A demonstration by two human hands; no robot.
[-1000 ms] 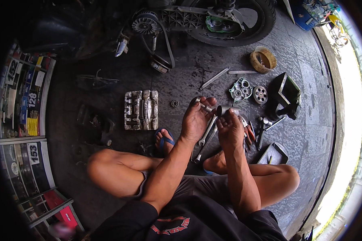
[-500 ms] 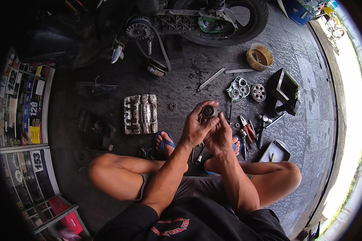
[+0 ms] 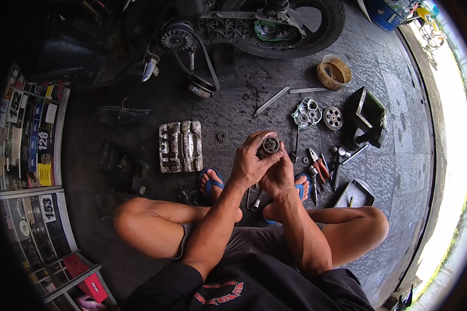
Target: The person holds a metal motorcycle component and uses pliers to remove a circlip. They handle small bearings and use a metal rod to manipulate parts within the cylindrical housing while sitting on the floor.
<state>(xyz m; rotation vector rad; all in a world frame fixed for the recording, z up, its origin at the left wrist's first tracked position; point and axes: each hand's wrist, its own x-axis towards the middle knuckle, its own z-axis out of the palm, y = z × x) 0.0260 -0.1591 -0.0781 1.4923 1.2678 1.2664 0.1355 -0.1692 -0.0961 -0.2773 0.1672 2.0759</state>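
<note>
Between my two hands is a small round metal part (image 3: 270,145), its ringed, hollow end facing up; it looks like a bearing, and its lower side is hidden. My left hand (image 3: 248,161) wraps it from the left, thumb across its near edge. From the right and below, my right hand (image 3: 279,175) closes against it, most of its fingers hidden. On the floor just left of my hands lies a small ring-shaped bearing (image 3: 222,136). A silvery gear cover (image 3: 307,115) and a round plate with holes (image 3: 333,118) lie beyond them to the right.
A scooter's rear wheel (image 3: 316,44) and drive belt (image 3: 208,65) are at the far side. A moulded socket case (image 3: 180,147) lies left. To the right are pliers (image 3: 320,167), a hammer (image 3: 340,158), a tray (image 3: 366,194), a black box (image 3: 367,118) and a round tub (image 3: 334,72).
My right hand has moved in closer around the metal part. The part's end has tipped more toward view and shifted slightly right.
</note>
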